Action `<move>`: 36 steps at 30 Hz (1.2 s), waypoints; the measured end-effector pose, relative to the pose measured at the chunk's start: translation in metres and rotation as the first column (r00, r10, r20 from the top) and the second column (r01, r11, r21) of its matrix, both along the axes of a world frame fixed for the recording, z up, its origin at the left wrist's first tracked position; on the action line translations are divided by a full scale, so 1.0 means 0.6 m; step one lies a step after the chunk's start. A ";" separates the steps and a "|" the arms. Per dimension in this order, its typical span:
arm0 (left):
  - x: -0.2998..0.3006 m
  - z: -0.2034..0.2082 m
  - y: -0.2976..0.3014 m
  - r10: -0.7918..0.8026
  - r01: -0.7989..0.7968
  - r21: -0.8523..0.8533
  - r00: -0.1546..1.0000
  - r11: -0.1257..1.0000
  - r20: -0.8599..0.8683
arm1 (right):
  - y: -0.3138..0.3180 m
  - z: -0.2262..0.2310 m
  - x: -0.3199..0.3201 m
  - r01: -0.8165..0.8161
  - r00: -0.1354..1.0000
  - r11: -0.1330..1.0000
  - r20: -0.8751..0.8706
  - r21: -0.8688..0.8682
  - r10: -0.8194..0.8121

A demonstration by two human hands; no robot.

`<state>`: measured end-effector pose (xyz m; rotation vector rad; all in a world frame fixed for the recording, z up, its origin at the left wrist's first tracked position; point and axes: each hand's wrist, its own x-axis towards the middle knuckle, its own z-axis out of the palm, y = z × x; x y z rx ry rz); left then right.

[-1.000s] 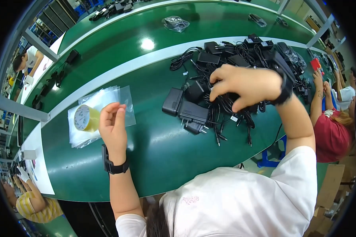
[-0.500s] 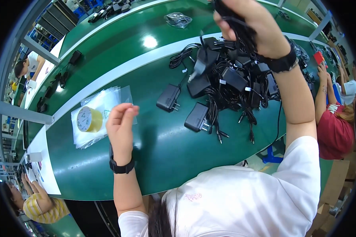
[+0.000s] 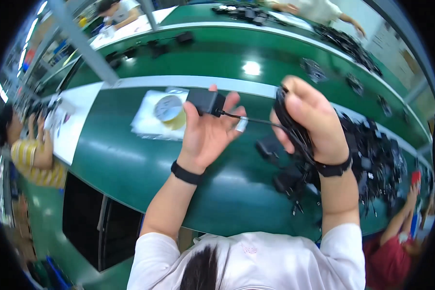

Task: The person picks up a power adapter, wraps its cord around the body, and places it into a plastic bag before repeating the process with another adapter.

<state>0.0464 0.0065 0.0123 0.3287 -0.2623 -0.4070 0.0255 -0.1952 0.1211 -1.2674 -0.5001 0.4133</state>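
A black power adapter [image 3: 205, 102] rests between the thumb and spread fingers of my left hand [image 3: 204, 140], above the green table. From it, a thin cable with a white tag [image 3: 241, 124] runs across to the coiled black cable [image 3: 289, 116], around which my right hand [image 3: 316, 121] is closed. Beneath and beyond my right forearm lies a heap of black adapters and cables [image 3: 372, 159]. Close behind my left hand, a roll of yellowish tape [image 3: 171, 113] sits on a stack of clear plastic bags [image 3: 144, 118].
A pale rail [image 3: 145, 82] divides my table from a green surface [image 3: 217, 58] bearing bagged items [image 3: 314, 70] and loose adapters [image 3: 183, 37]. Co-workers sit around, one in yellow stripes [image 3: 38, 157] at left and one in red [image 3: 389, 258] at right.
My right hand has come down and inward from above the heap with the coiled cable. My left hand, earlier without anything in it, now has the adapter. The whole view has turned toward the left.
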 end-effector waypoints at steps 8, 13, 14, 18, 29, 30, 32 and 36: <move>0.003 0.001 0.099 0.594 -0.595 0.282 0.798 0.752 0.100 | 0.030 -0.075 0.053 -0.024 0.999 0.986 0.021 -0.166 0.028; -0.004 -0.018 0.057 0.539 -0.673 0.731 0.578 -0.111 0.613 | 0.074 -0.143 0.075 0.153 0.988 0.988 0.035 -0.037 -0.151; -0.014 -0.009 0.041 0.487 -0.716 0.696 0.626 0.051 0.609 | 0.074 -0.148 0.080 0.211 0.976 0.974 0.080 -0.086 -0.205; -0.027 -0.020 0.017 0.404 -0.697 0.654 0.710 0.294 0.577 | 0.076 -0.162 0.088 0.325 0.929 0.930 0.240 -0.170 -0.281; -0.031 -0.015 0.013 0.471 -0.710 0.685 0.667 0.165 0.577 | 0.097 -0.171 0.064 0.215 0.959 0.976 0.199 -0.036 -0.203; -0.032 -0.014 0.012 0.450 -0.712 0.686 0.667 0.150 0.594 | 0.101 -0.175 0.064 0.238 0.952 0.971 0.204 -0.019 -0.229; -0.037 -0.018 0.013 0.438 -0.701 0.704 0.672 0.113 0.598 | 0.108 -0.177 0.062 0.260 0.944 0.966 0.207 0.003 -0.255; -0.042 -0.010 0.001 0.529 -0.712 0.679 0.653 0.181 0.543 | 0.111 -0.178 0.054 0.264 0.946 0.964 0.188 0.018 -0.263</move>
